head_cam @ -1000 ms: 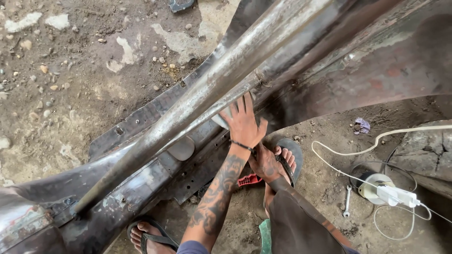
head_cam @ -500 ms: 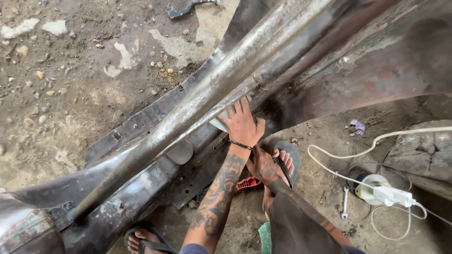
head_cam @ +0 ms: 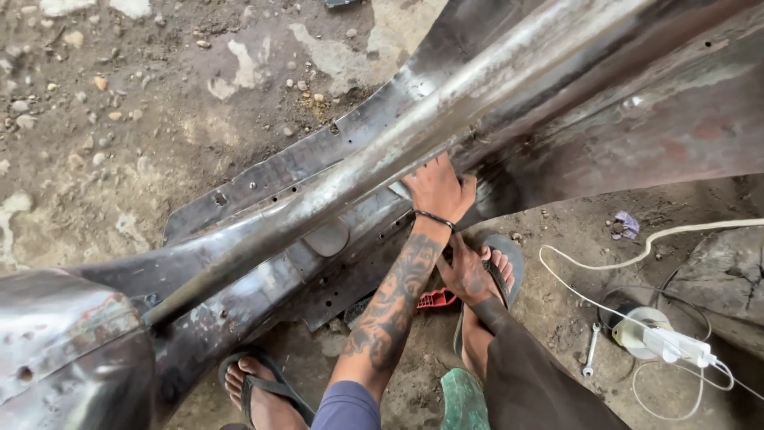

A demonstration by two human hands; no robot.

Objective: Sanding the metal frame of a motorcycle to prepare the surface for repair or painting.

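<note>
- While I'm standing here looking over the shoulder: the person's left hand point(head_cam: 438, 187) is pressed down on a small pale pad point(head_cam: 398, 189), right where the long rail point(head_cam: 334, 187) meets the rusty metal panel point(head_cam: 637, 135).
- Grip: the fingers are laid over the pad and pin it against the metal. I honestly can't tell whether they pinch it or just push on it. The right hand isn't visible at all.
- The pad sits under the fingertips, poking out a little on the side away from the thumb and touching the rail's lower edge.
- My guess at the step: rubbing down that seam, somewhere mid-job, since the metal around the hand looks brighter than the panel further out.
- I reckon another pass calls for steady pressure along the rail, with the pad kept flat so it doesn't slip out.
- Just behind the wrist there's a dark wristband point(head_cam: 434, 219). Below the forearm a red tool handle point(head_cam: 436, 299) lies on the dirt by a sandalled foot point(head_cam: 477, 275).
- Well off on the thumb side: a white cable point(head_cam: 605, 259), a small spanner point(head_cam: 590, 350) and a white plug point(head_cam: 672, 344).
</note>
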